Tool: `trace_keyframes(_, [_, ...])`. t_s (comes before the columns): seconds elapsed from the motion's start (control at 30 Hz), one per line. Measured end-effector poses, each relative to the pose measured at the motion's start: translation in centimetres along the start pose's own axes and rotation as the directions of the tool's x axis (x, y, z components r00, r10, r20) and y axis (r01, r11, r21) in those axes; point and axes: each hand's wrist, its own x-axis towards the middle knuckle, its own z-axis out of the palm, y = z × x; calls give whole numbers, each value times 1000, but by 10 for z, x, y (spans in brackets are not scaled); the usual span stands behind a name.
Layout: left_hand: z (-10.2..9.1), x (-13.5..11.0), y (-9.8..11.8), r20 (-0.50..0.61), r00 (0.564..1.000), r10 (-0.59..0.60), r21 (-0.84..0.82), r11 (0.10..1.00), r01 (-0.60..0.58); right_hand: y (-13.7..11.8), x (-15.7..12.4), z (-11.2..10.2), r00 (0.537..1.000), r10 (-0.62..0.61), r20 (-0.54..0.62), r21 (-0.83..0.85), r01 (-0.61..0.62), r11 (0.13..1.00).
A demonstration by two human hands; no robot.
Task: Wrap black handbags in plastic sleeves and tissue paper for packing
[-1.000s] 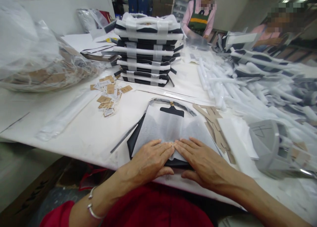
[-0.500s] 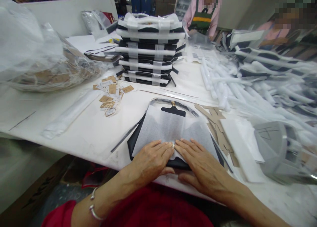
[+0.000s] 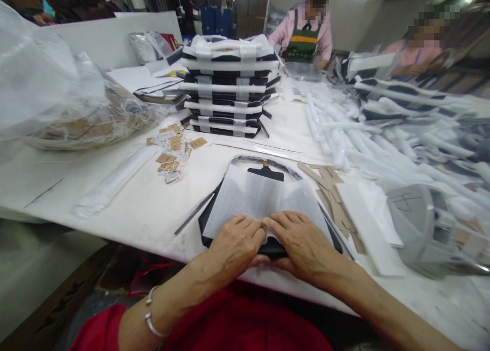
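Observation:
A black handbag point(image 3: 273, 249) lies flat on the table in front of me, its wrapped handle point(image 3: 237, 160) pointing away. Over its front is a thin white sheet point(image 3: 248, 195); a black tab with a gold fitting point(image 3: 265, 163) shows beyond the far edge. My left hand point(image 3: 237, 241) has its fingers bent on the sheet's near middle, thumb down at the bag's near edge. Beside it, my right hand point(image 3: 300, 238) is curled in the same way, and the fingertips nearly meet. The fingers cover what lies beneath them.
Several wrapped black bags point(image 3: 229, 88) stand stacked at the back. Paper tags point(image 3: 174, 151) lie left of centre, near a large plastic bag point(image 3: 76, 111). To the right are cardboard strips point(image 3: 333, 197), white foam point(image 3: 371, 228), a grey tape dispenser point(image 3: 417, 223) and white tubes point(image 3: 337, 131). Co-workers point(image 3: 304, 34) are opposite.
Both hands' fingers have bent from lying flat to curled at the sheet's near middle, and the thumbs have drawn in to the bag's edge. The view has tilted slightly upward.

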Motion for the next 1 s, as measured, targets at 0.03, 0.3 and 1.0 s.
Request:
trace_keyframes(0.03, [2,-1,0,-13,1000,-11,-15,1000,11,0,0,1,1000,4,-10,-1,-4,1000])
trace_keyframes(0.3, [22,-14,-5,-136,990,-43,-110,994,28,-2,-2,9,999,23,-41,-3,-23,1000])
trace_keyframes(1.0, [-48,8,10,215,976,-31,-163,984,67,13,57,-18,996,94,-7,25,-94,995])
